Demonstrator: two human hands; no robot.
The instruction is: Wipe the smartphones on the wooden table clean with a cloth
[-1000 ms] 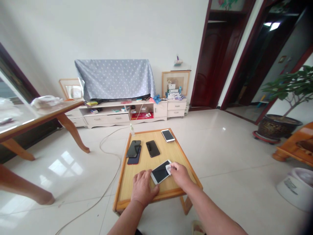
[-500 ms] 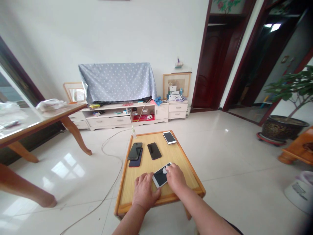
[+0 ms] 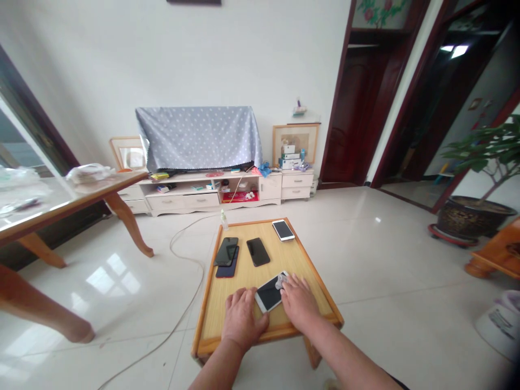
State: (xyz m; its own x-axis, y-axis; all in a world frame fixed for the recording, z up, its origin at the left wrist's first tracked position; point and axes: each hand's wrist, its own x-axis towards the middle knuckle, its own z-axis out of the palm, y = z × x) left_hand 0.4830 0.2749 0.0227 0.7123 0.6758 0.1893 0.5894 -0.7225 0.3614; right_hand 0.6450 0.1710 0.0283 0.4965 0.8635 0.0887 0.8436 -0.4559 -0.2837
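A white smartphone (image 3: 270, 292) with a dark screen lies at a slant near the front edge of the small wooden table (image 3: 239, 319). My left hand (image 3: 242, 317) grips its left end, thumb along the near side and fingers by the far corner. Pressed to the screen's right end is a crumpled whitish wipe (image 3: 280, 280). The fingers of my right hand (image 3: 299, 300) rest on the wipe, stretched fairly flat. Further back lie a black phone (image 3: 258, 252), another white phone (image 3: 283, 230), and a dark phone (image 3: 226, 251) overlapping a blue one (image 3: 228, 269).
At the table's far left corner is a small clear bottle (image 3: 224, 220). A cable (image 3: 190, 257) runs over the floor on the left, near a larger table (image 3: 125, 216). A low white cabinet (image 3: 179, 202) with a cloth-covered object stands by the wall. A potted plant (image 3: 463, 216) is at right.
My right hand's fingers have gone from bunched around the wipe to spread out flatter on it. The left hand and the phone stay in place. The view has shifted slightly.
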